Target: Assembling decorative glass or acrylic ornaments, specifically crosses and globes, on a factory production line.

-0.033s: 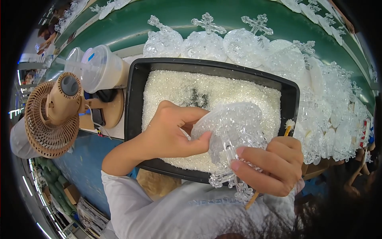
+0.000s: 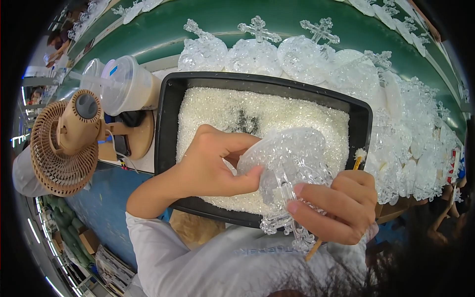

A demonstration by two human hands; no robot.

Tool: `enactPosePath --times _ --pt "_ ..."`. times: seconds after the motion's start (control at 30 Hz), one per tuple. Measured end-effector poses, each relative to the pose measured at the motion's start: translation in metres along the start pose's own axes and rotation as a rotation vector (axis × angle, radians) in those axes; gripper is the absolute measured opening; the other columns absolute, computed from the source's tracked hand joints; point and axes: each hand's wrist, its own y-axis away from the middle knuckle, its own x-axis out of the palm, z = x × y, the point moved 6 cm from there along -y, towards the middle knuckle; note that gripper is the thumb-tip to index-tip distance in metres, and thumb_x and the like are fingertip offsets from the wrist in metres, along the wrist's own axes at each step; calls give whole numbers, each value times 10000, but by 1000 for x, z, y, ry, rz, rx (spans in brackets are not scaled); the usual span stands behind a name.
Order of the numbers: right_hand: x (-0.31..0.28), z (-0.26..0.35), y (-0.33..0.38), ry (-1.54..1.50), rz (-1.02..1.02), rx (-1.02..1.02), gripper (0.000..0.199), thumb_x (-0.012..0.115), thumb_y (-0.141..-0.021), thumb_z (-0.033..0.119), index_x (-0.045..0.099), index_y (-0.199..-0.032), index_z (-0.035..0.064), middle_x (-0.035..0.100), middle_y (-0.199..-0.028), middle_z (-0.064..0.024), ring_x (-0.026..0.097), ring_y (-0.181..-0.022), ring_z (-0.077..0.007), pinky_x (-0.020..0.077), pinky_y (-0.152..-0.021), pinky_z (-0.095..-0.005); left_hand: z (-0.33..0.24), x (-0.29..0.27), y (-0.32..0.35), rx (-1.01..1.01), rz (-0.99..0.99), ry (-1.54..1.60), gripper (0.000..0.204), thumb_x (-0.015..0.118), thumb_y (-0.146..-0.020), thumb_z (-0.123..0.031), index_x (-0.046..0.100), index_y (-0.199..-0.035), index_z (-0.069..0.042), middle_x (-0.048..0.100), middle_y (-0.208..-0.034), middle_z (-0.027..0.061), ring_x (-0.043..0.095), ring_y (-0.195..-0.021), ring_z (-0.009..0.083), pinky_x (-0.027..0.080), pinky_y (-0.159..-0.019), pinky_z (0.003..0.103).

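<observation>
Between both hands is a clear plastic cross ornament (image 2: 292,190) with a round, glitter-covered base (image 2: 289,143). My left hand (image 2: 213,161) pinches the base's left edge between thumb and fingers. My right hand (image 2: 341,205) is closed around the cross end, which points toward my body. A thin yellow-handled brush (image 2: 357,162) with a pale, grain-covered tip is also tucked in my right hand, its other end coming out below. Beneath the ornament lies a black tray (image 2: 166,123) filled with white, sparkling granules (image 2: 213,106).
Several similar cross ornaments (image 2: 257,49) line the tray's far side, and more are heaped (image 2: 405,138) on the right. At left stand a tan fan (image 2: 67,143) and a lidded clear plastic tub (image 2: 123,84). A green surface (image 2: 213,22) runs along the back.
</observation>
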Motion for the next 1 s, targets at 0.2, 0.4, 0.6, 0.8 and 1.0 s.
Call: enactPosePath --times 0.2,0.4,0.6,0.8,1.0 --pt "1 4 5 -29 32 16 322 766 -640 139 736 -960 118 714 -903 -57 415 -495 -67 270 -459 -230 -2 -1 1 0 87 -49 251 729 -730 -86 724 -962 12 718 -727 117 702 -612 140 548 -581 237" --pt "2 7 5 -37 10 -53 309 751 -663 125 724 -971 119 710 -893 -36 392 -493 -58 240 -440 -217 -4 -3 1 5 85 17 224 733 -719 -91 713 -917 11 700 -687 95 688 -594 143 540 -574 238" --pt "3 11 6 -45 9 -64 305 734 -655 114 723 -959 119 709 -896 -16 375 -493 -50 222 -430 -217 -6 -3 0 73 76 -98 150 744 -700 -99 709 -809 -1 677 -648 86 671 -556 150 520 -546 238" --pt "5 12 7 -23 -1 -82 321 726 -604 127 724 -924 121 702 -890 3 366 -498 -47 219 -432 -215 -8 -2 -2 110 135 -182 125 751 -692 -110 708 -752 -10 642 -590 81 653 -510 161 499 -510 239" --pt "8 15 6 -15 81 -108 312 718 -607 132 717 -918 117 689 -917 15 385 -532 -49 236 -451 -213 -10 -2 -1 78 9 -47 150 762 -702 -83 742 -829 -6 686 -639 74 669 -536 136 513 -514 224"
